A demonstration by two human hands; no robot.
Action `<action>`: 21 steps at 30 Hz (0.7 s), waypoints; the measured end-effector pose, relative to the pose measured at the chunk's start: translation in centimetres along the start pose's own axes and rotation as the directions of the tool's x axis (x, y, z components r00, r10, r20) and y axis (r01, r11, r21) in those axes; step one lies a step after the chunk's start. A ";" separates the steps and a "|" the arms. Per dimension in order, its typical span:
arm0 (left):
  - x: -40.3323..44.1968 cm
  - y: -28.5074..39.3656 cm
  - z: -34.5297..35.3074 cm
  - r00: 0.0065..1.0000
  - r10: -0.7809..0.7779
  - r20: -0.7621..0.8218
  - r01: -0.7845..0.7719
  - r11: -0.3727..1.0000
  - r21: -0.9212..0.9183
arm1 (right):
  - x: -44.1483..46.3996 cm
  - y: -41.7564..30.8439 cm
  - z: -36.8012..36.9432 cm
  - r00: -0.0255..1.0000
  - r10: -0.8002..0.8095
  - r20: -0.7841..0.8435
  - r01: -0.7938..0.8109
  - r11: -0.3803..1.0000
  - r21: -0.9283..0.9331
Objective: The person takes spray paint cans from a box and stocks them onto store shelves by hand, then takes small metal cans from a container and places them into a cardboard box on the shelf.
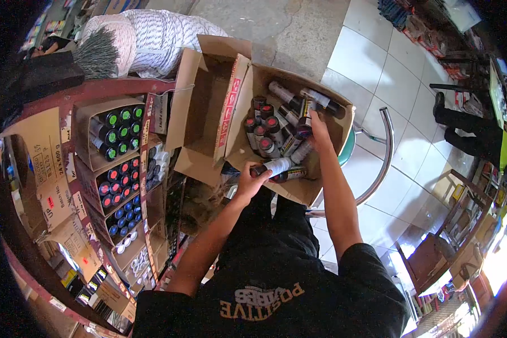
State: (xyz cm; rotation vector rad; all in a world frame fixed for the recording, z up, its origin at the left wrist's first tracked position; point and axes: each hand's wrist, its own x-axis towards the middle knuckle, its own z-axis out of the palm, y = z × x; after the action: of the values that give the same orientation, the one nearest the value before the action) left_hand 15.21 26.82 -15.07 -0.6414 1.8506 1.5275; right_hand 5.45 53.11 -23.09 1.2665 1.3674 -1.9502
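In front of me an open cardboard box [252, 79] holds several spray paint cans, some upright with red-marked caps [272, 122], others lying on their sides. My left hand [250, 181] is closed around the dark-capped end of a white spray can [278, 165] at the box's near left corner. Towards the box's right side, my right hand [320, 130] grips a dark spray can with a yellowish label [306, 110]; its lower end is partly hidden by the fingers. Beyond it lies a silver can with a black cap [323, 100].
An opened, tall cardboard box [208, 90] stands left of the can box. Left shelves hold cans with green caps [123, 134], red caps [114, 187] and blue caps [124, 217]. Rope rolls [169, 42] sit above. A chrome-tubed stool [386, 158] stands right. Another person's dark-clothed legs [462, 121] show far right.
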 end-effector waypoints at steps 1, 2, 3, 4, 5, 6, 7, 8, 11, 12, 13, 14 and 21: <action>-0.1 -0.3 0.1 1.000 -0.001 -0.012 0.001 0.999 -0.035 | -1.0 -0.4 -0.3 0.991 -0.031 -0.131 0.021 0.997 -0.078; -0.2 -0.6 0.1 1.000 0.000 -0.004 0.000 0.999 -0.036 | -1.2 0.1 -0.7 0.990 -0.034 -0.138 0.024 0.997 -0.077; -0.3 -0.8 0.1 1.000 0.003 -0.019 -0.004 0.999 -0.042 | -1.2 0.6 -1.0 0.972 -0.099 -0.211 0.040 0.962 -0.269; -0.5 -0.7 0.1 0.999 0.007 -0.033 -0.009 0.999 -0.049 | -1.2 1.0 -1.5 0.947 -0.175 -0.270 0.036 0.892 -0.450; -0.6 -1.1 0.1 1.000 0.002 -0.032 -0.005 0.997 -0.079 | -1.6 1.7 -2.0 0.976 -0.050 -0.212 0.002 0.976 -0.218; -0.5 -1.7 0.0 1.000 0.010 -0.023 -0.011 0.997 -0.082 | -1.1 2.8 -2.6 0.974 -0.059 -0.220 0.010 0.976 -0.218; -0.4 -2.2 -0.2 0.997 0.041 -0.062 -0.043 0.999 -0.018 | 0.6 5.3 -3.3 0.949 -0.155 -0.276 0.053 0.937 -0.344; -0.4 -2.6 -0.3 0.992 0.077 -0.101 -0.073 0.996 0.045 | 2.3 7.5 -3.9 0.913 -0.256 -0.317 0.084 0.880 -0.468; -1.6 -1.2 -0.6 0.991 0.069 -0.111 -0.073 0.997 -0.028 | 3.5 10.5 -4.4 0.899 -0.238 -0.368 0.025 0.867 -0.498; -2.3 -0.4 -0.8 0.991 0.058 -0.122 -0.065 0.997 -0.052 | 2.9 11.0 -4.4 0.894 -0.228 -0.386 0.011 0.872 -0.489; -2.6 -0.1 -0.9 0.994 0.035 -0.107 -0.049 0.989 -0.136 | 1.6 10.8 -4.0 0.889 -0.243 -0.387 0.022 0.869 -0.495; -3.0 0.3 -1.1 0.994 0.047 -0.101 -0.062 0.987 -0.147 | 0.2 10.6 -3.6 0.883 -0.309 -0.354 0.069 0.830 -0.554; -5.0 0.3 -2.7 0.978 0.133 -0.158 -0.158 0.975 -0.154 | -8.1 7.4 -2.0 0.856 -0.493 -0.156 0.239 0.644 -0.727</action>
State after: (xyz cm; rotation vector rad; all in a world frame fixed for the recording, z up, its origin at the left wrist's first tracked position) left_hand 17.91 24.09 -10.81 -0.7252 1.9299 1.7873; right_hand 15.91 50.71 -19.96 1.0042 2.4116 -1.1932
